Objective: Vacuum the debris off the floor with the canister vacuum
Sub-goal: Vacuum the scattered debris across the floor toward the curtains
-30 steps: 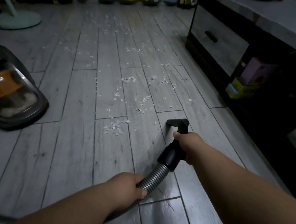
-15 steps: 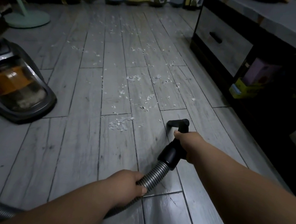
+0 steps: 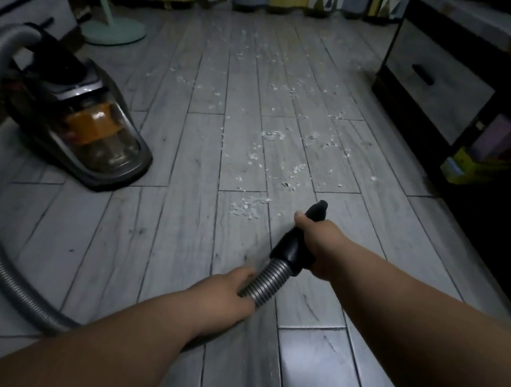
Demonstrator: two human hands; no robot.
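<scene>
task partly done at best: right hand (image 3: 314, 246) grips the black nozzle (image 3: 303, 231), left hand (image 3: 227, 286) holds the hose (image 3: 263, 283), debris (image 3: 247, 207) litters the floor (image 3: 172, 247) just ahead (canister vacuum (image 3: 90, 130) parked left).

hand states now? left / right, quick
Left hand: closed around the ribbed vacuum hose, just behind the handle.
Right hand: closed around the black hose handle, nozzle end pointing at the debris.
</scene>
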